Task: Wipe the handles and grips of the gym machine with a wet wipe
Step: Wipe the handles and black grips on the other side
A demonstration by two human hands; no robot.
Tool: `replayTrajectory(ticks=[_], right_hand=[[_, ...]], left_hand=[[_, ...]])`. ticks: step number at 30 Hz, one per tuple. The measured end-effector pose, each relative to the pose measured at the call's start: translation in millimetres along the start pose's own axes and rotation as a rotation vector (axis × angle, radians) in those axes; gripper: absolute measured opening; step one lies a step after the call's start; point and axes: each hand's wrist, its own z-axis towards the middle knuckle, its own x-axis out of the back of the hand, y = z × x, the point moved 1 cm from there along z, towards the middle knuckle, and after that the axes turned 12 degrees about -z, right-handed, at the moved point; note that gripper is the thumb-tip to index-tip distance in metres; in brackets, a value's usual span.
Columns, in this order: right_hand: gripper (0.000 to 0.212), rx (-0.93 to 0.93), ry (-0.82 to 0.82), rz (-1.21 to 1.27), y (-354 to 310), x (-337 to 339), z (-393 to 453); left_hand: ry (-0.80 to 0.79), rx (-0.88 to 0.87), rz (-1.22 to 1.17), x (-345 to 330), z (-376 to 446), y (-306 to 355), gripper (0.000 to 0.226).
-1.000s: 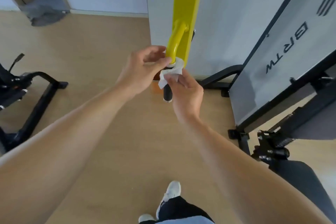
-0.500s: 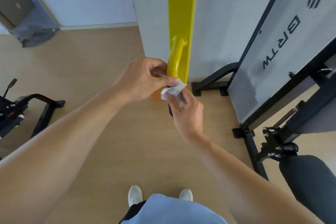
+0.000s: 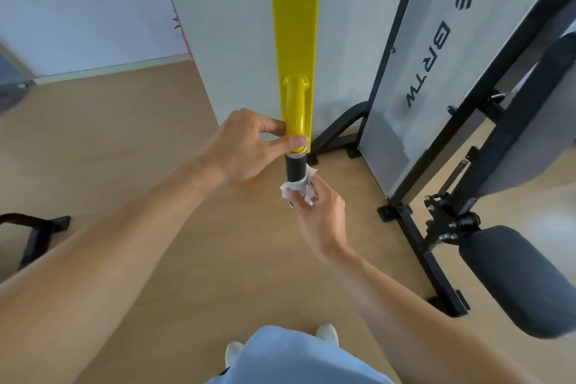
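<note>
A yellow machine arm [image 3: 294, 9] hangs down the middle of the view, with a yellow handle tube [image 3: 295, 109] that ends in a black rubber grip [image 3: 295, 168]. My left hand [image 3: 249, 143] pinches the yellow tube just above the black grip. My right hand [image 3: 318, 212] holds a crumpled white wet wipe [image 3: 300, 188] wrapped around the lower end of the black grip. The grip's tip is hidden by the wipe and fingers.
A grey shroud panel marked BRTW [image 3: 414, 72] in a black frame [image 3: 430, 262] stands to the right, with a dark padded roller [image 3: 514, 280] at the lower right. Black frame feet [image 3: 336, 137] lie behind the handle. Another machine's black base [image 3: 34, 231] is at the left. The floor is light wood.
The wipe and my right hand have slid down from the top of the black grip to its lower end, baring the grip. My left hand stays on the yellow tube.
</note>
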Motion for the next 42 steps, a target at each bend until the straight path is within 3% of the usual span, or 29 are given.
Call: replayTrajectory(ticks=[6,9,13,19,25,30,37,42], right_hand=[[0.019,0.067,0.147,0.086,-34,6,8],[0.018,0.056,0.118,-0.033,-23,-3,10],[0.017,-0.034,0.013,-0.136,-2,-11,7],[0.012,0.088,0.164,-0.012,-31,0,8],[0.016,-0.004,0.032,-0.179,-2,-14,6],[0.016,0.078,0.228,-0.034,-34,-3,10],[0.014,-0.010,0.065,-0.188,3,-11,1],[0.012,0.127,0.237,-0.045,-31,4,11]], left_hand=[[-0.052,-0.037,-0.031,0,5,-10,0.039],[-0.058,-0.018,-0.090,3,7,-10,0.031],[0.051,0.011,-0.146,5,9,-12,0.010],[0.035,-0.010,-0.167,11,14,-14,0.021],[0.024,-0.049,-0.125,10,18,-12,0.036],[-0.031,-0.033,-0.125,11,18,-12,0.030],[-0.002,-0.028,-0.102,8,17,-10,0.035],[-0.001,-0.049,-0.074,5,14,-8,0.036]])
